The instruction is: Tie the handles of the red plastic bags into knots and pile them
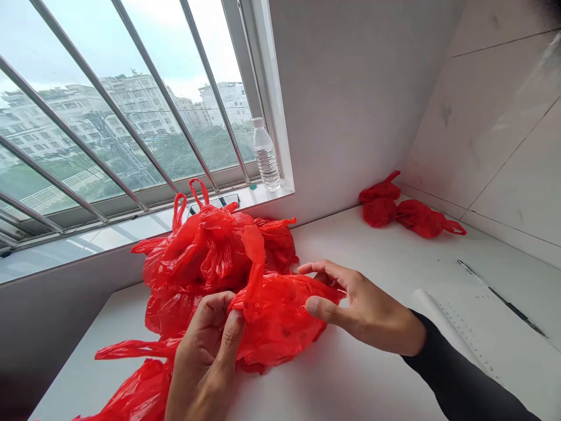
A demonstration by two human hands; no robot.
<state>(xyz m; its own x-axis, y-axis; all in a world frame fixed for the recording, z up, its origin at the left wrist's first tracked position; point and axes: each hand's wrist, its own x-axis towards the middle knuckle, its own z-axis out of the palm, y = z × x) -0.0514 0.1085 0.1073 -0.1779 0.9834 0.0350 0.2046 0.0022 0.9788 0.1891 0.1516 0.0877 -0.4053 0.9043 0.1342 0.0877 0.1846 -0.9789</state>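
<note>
My left hand is closed, its thumb and fingers pinching a red plastic bag by the base of its upright handle. The bag is thin, crumpled and bulging; its contents cannot be made out. At its right end is my right hand, with thumb and index finger spread apart. The thumb lies along the bag's front, while the other fingers are partly hidden behind it. Right behind rises a pile of red plastic bags with loop handles sticking up. Another red bag lies by my left wrist, partly cut off.
Two knotted red bags lie in the table's far right corner. An open notebook and a pen lie on the white table at right. On the sill of the barred window, a water bottle stands near a phone-like dark slab.
</note>
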